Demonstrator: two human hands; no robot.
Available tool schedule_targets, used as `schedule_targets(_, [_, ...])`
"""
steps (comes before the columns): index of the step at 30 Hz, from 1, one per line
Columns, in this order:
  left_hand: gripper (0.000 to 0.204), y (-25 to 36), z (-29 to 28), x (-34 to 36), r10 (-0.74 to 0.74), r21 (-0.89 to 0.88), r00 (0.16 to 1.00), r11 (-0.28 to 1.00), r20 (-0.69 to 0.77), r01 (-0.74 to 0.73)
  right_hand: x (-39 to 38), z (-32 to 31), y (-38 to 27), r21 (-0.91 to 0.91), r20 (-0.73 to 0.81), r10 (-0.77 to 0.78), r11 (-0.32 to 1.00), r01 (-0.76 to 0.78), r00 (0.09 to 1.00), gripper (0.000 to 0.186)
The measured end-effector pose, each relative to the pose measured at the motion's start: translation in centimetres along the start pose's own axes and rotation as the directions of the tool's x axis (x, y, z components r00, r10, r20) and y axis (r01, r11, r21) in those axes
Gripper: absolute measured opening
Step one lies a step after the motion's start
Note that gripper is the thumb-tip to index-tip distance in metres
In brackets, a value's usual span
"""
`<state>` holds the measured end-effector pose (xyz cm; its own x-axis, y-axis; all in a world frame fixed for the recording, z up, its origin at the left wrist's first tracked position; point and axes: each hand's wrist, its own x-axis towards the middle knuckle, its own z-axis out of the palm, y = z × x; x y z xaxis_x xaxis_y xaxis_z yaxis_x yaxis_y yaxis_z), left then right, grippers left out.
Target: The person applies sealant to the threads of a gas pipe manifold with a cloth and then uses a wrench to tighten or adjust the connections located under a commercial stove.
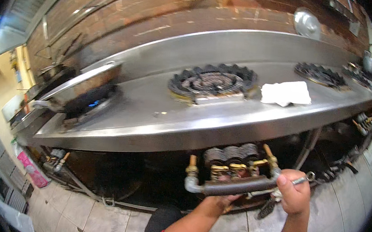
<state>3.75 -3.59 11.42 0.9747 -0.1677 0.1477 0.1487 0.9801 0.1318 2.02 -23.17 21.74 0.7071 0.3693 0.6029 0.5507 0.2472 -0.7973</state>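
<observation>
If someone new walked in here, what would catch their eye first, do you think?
Probably the long steel range top with its round black burner in the middle and a wok over blue flame at left. Below its front edge, the right hand grips a metal tool at the dark gas pipe.

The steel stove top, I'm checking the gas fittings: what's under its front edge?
Under the steel stove top run a dark gas pipe and brass valves. The right hand grips a metal tool; the left hand is partly hidden under the pipe. Further back is dark.

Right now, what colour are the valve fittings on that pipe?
Brass-yellow fittings on a dark pipe, best in the head view.
</observation>
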Motion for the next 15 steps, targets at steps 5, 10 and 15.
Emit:
schedule_targets(5, [0.069, -0.5, 0.5, -0.2, 0.08, 0.256, 0.99, 0.96, 0.118, -0.108, 0.0, -0.8, -0.1, -0.046, 0.086, -0.006, 0.999, 0.01, 0.996, 0.034])
schedule_targets(10, [0.051, -1.3, 3.1, -0.8, 0.066, 0.188, 0.984, 0.977, 0.166, -0.097, 0.2, -1.0, -0.2, -0.036, 0.125, 0.015, 0.999, -0.01, 0.992, 0.035])
schedule_targets(15, [0.051, -0.8, 2.1, -0.4, 0.035, 0.279, 0.943, 0.951, 0.331, -0.133, 0.3, -1.2, -0.4, -0.083, 0.161, 0.012, 0.997, 0.002, 0.987, 0.035])
